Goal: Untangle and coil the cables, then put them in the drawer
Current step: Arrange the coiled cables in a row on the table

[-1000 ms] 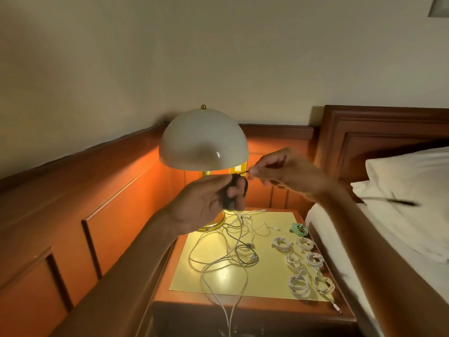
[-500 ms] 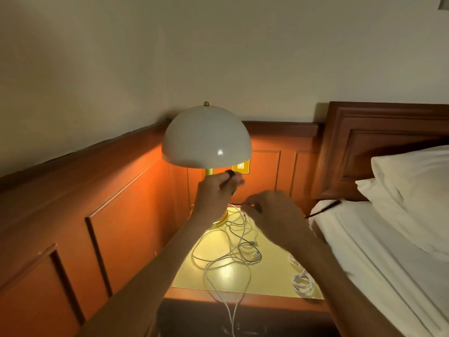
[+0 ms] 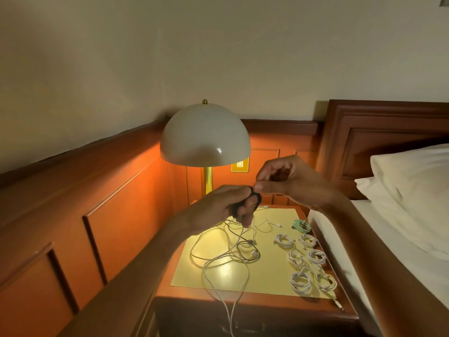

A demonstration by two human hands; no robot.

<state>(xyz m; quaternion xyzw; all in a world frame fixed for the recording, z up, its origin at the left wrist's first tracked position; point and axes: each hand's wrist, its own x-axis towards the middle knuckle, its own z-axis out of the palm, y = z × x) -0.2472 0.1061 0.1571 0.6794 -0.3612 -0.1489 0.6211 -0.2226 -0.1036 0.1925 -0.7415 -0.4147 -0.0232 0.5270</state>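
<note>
Winding a black cable [image 3: 257,198] above the nightstand [image 3: 267,300], I clamp its coil in my left hand [image 3: 226,206] and pinch its end with my right hand [image 3: 291,182]; seven coiled cables [image 3: 295,257] lie finished at right, while the tangle [image 3: 243,250] at centre and the stowing in the drawer remain.

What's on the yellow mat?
Loose tangle of white and dark cables, six white coils, one green coil. The left hand, holding a dark coil, hides the mat's far edge.

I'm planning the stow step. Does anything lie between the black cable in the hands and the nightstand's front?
Yes: loose white cables trail over the front edge of the nightstand and hang across its front, below the black cable.
</note>
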